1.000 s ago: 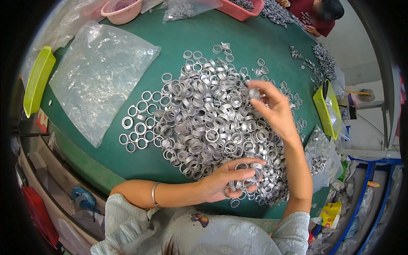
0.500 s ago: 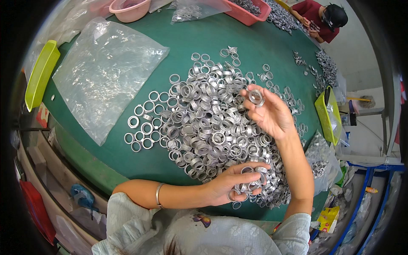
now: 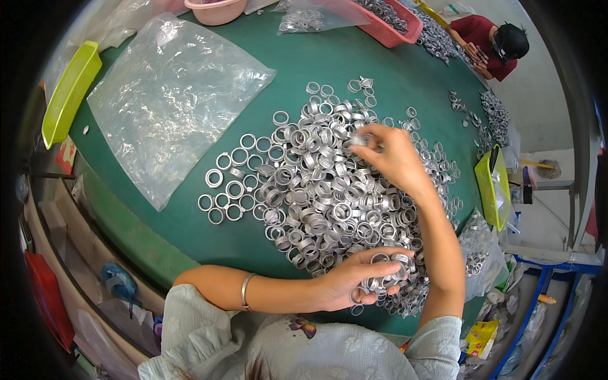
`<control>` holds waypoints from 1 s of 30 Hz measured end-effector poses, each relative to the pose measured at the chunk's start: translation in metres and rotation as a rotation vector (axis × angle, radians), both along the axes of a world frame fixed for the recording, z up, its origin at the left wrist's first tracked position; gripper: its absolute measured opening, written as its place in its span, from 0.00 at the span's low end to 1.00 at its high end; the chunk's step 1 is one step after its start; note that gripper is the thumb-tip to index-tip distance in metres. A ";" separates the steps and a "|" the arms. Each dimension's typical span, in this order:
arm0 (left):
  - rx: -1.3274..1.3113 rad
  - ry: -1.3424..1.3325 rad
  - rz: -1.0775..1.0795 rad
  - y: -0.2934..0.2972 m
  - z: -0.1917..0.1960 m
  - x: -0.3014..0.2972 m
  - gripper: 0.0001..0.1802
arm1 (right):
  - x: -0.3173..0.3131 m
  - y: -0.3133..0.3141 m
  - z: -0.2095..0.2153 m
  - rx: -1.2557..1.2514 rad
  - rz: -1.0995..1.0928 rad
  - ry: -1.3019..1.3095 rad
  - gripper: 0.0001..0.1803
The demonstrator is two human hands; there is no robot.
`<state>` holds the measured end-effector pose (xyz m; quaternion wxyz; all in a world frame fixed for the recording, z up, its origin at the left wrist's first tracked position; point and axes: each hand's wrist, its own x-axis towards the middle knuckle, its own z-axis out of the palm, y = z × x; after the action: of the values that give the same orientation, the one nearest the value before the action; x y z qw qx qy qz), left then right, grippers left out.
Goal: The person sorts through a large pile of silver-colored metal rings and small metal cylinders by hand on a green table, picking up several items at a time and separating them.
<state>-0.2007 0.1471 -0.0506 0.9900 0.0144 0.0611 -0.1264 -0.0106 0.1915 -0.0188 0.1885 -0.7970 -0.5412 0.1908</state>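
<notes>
A big heap of silver metal rings [image 3: 316, 183] lies on the green table [image 3: 183, 237], with several single rings spread flat at its left side. My left hand [image 3: 364, 278] is at the heap's near edge, curled around several metal rings that show between thumb and fingers. Over the upper right of the heap, my right hand [image 3: 389, 152] pinches a metal ring [image 3: 360, 140] between thumb and fingertips. Its palm is turned down, and the fingers partly cover that ring.
A clear plastic bag [image 3: 171, 101] lies flat at the left by a yellow-green basket [image 3: 73, 95]. Pink tubs [image 3: 396, 31] stand along the far edge. Another yellow-green basket [image 3: 491, 187] is at the right. A person [image 3: 484, 44] handles parts at the far right.
My right hand has turned from palm up to palm down and moved slightly left over the heap, still holding a ring. My left hand keeps its rings. The whole view has shifted slightly.
</notes>
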 end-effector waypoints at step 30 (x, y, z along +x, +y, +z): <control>0.133 -0.028 0.127 -0.001 -0.013 -0.001 0.23 | -0.044 -0.125 0.008 0.654 -0.349 1.557 0.11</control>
<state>-0.2016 0.1464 -0.0637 0.9936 0.0780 0.0560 -0.0589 -0.0547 0.0664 -0.0105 0.7527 -0.4166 -0.1551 0.4857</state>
